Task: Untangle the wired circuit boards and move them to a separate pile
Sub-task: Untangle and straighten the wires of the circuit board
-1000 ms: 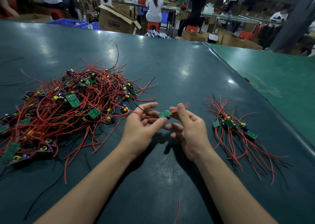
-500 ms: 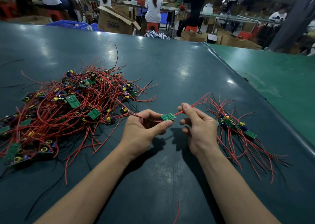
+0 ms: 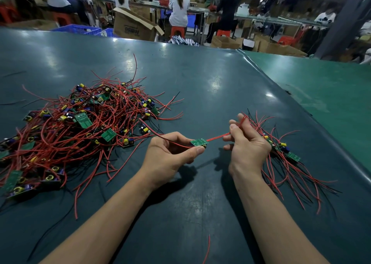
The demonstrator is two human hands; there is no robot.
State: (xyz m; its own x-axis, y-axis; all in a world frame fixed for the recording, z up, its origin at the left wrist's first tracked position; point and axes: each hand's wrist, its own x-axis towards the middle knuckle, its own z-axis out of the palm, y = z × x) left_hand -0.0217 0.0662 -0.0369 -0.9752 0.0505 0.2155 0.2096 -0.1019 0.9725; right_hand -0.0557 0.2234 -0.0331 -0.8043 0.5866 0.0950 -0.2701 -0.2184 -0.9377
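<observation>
Tangled circuit boards (image 3: 84, 135) with red wires heap up toward the left edge of the dark green tabletop (image 3: 210, 79). Left hand (image 3: 170, 155) pinches one small green board (image 3: 199, 142) between thumb and fingers, held above the tabletop's middle. Right hand (image 3: 248, 145) grips that board's red wire (image 3: 217, 137), drawn taut. Sorted pile (image 3: 289, 157) lies just beyond, toward the right edge.

Head view — forward, downward, close above table (image 3: 200, 87)
</observation>
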